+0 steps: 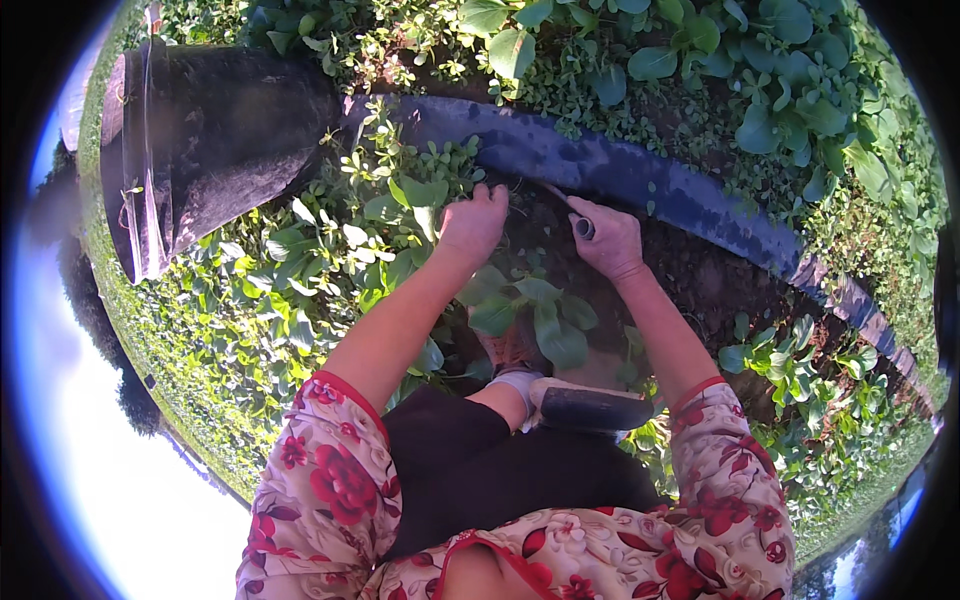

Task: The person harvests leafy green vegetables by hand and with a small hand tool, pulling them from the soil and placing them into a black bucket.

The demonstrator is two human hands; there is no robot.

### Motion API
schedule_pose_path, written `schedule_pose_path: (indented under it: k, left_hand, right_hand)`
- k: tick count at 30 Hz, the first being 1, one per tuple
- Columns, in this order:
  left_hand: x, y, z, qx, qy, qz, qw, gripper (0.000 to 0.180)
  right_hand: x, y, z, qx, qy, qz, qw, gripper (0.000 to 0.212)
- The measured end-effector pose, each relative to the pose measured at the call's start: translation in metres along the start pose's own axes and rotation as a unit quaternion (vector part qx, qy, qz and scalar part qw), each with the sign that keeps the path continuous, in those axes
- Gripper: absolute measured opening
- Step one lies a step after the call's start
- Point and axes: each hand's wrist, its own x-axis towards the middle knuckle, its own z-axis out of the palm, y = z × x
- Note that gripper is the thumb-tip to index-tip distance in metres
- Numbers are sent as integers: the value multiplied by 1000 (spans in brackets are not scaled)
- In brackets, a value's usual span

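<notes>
My left hand (474, 226) is closed, its fingertips down at the low green weeds (455, 165) beside a black plastic strip. What those fingers pinch is hidden. My right hand (608, 240) grips a hand tool (584, 229) with a round-ended handle. A thin blade-like part of it points toward the left hand, over dark soil (560, 250); its exact kind cannot be made out. Between my forearms grows a broad-leaved plant (550, 310), just in front of my shoe.
A large dark bucket (220, 150) lies on its side at the upper left. The black plastic strip (620, 165) curves across the bed, with leafy plants (790, 70) beyond it. More leafy greens (300, 270) grow on the left. A dark-soled shoe (590, 405) is below me.
</notes>
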Motion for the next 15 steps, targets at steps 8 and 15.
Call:
schedule_pose_path:
  k: [8, 15]
  left_hand:
    - [-10, -13, 13, 11, 69, 14, 997, 34]
    - [1, -4, -3, 23, 41, 22, 999, 29]
  right_hand:
    - [-77, -6, -63, -14, -85, 55, 995, 22]
    - [-56, -6, 9, 12, -33, 92, 995, 20]
